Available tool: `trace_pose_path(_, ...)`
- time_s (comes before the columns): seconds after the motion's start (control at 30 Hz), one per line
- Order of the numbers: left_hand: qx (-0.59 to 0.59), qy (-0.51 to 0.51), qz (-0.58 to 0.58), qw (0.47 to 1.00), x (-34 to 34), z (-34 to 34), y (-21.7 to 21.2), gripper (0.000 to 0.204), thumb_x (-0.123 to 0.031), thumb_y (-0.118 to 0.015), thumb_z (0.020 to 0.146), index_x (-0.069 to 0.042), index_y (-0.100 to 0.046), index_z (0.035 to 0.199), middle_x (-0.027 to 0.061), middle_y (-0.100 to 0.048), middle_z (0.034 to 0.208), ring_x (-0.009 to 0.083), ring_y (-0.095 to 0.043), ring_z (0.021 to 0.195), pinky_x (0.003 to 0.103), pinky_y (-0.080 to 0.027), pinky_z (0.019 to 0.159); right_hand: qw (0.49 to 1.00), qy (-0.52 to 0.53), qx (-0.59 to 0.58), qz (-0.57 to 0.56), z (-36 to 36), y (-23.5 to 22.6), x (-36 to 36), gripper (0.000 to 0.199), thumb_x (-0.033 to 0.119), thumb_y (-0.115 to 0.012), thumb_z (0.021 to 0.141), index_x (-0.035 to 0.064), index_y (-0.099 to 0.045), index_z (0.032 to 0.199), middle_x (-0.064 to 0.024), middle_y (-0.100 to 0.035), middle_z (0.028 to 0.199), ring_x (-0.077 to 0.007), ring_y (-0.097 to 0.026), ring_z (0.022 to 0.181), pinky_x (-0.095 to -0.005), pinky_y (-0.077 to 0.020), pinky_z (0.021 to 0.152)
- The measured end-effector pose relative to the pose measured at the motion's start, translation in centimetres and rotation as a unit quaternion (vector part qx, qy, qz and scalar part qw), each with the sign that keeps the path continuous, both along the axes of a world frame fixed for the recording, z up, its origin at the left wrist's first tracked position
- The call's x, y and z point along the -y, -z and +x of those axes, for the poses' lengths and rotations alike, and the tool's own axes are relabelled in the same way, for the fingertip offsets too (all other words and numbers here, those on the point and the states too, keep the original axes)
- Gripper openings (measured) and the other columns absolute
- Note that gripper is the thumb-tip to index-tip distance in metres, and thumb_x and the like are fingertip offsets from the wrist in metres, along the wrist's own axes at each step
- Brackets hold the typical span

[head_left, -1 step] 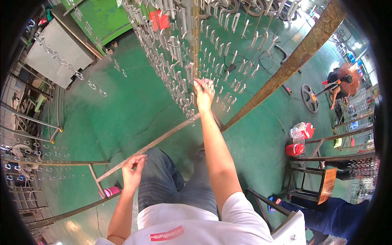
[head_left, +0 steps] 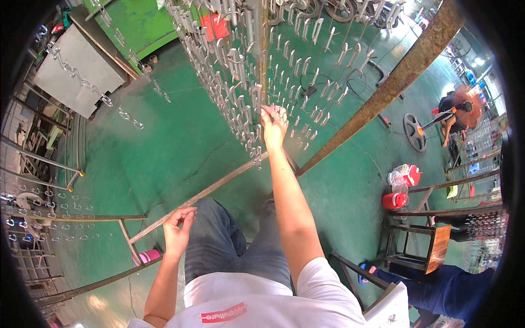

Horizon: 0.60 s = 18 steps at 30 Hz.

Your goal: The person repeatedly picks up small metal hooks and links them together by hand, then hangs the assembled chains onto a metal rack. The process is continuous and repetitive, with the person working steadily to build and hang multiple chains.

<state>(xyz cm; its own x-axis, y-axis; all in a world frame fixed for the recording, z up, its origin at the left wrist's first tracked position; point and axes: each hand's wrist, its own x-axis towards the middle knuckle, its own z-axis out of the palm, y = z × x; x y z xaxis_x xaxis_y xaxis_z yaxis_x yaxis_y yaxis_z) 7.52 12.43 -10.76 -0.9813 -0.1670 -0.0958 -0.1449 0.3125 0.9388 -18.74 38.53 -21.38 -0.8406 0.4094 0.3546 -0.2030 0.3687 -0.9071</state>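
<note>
Many small silvery bent metal pieces [head_left: 236,61] hang in rows on thin lines in front of me. My right hand [head_left: 275,124] is stretched forward among them, beside a narrow upright post [head_left: 263,65]. Its thumb and fingers are pinched together just below one hanging piece [head_left: 257,95]; what they grip is too small to make out. Beside my left knee, my left hand [head_left: 178,229] is raised with thumb and fingertips drawn together. Anything held there is hidden.
A rusty bar [head_left: 377,90] slants up on the right, and a low frame rail [head_left: 199,195] crosses before my knees. Red jugs [head_left: 395,200], a wooden stool [head_left: 437,249] and a fan [head_left: 467,106] are at right. A seated person's dark-clad leg [head_left: 448,292] shows lower right.
The hanging metal pieces have swayed slightly. Both hands have stayed in place.
</note>
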Motion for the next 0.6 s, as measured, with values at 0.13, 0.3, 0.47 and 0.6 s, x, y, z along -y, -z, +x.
trace_pose_path(0.13, -0.005, -0.004, -0.008, 1.0, 0.4, -0.5, 0.6, 0.013, -0.003, -0.06, 0.09, -0.001, -0.068, 0.099, 0.005, -0.069, 0.088, 0.0098, -0.064, 0.08, 0.024, -0.051, 0.073, 0.995, -0.029, -0.017, -0.095, -1.6, -0.2, 0.2, 0.03, 0.039, -0.065, 0.086, 0.015, -0.073, 0.102, -0.0109, -0.065, 0.115, -0.0269, -0.051, 0.119, -0.038, -0.0338, 0.106)
trace_pose_path(0.3, -0.002, -0.006, -0.002, 1.0, 0.8, -0.4, 0.9, 0.013, -0.003, -0.06, 0.09, -0.001, -0.068, 0.099, 0.0049, -0.069, 0.088, 0.0096, -0.064, 0.079, 0.024, -0.051, 0.072, 0.999, -0.006, 0.031, -0.033, -1.6, -1.2, 0.1, 0.031, 0.039, -0.068, 0.084, 0.0135, -0.073, 0.101, -0.0141, -0.063, 0.119, -0.0267, -0.049, 0.123, -0.0354, -0.0323, 0.108)
trace_pose_path(0.47, 0.0, -0.007, -0.005, 1.0, 0.8, -0.4, 0.9, 0.013, -0.003, -0.06, 0.09, -0.001, -0.069, 0.099, 0.0052, -0.07, 0.088, 0.0099, -0.065, 0.079, 0.024, -0.051, 0.073, 0.997, 0.003, 0.028, -0.075, -1.3, -2.5, 0.3, 0.032, 0.039, -0.068, 0.084, 0.0117, -0.073, 0.101, -0.0074, -0.066, 0.111, -0.0232, -0.049, 0.122, -0.0351, -0.0327, 0.106)
trace_pose_path(0.6, -0.007, -0.005, -0.005, 1.0, 0.9, -0.5, 1.1, 0.013, -0.003, -0.06, 0.089, -0.001, -0.069, 0.099, 0.0056, -0.07, 0.087, 0.0101, -0.065, 0.079, 0.024, -0.051, 0.073, 0.992, 0.009, 0.043, -0.119, -1.5, -1.5, 0.4, 0.035, 0.04, -0.068, 0.084, 0.0085, -0.073, 0.1, -0.0067, -0.066, 0.108, -0.0227, -0.05, 0.118, -0.035, -0.0329, 0.105)
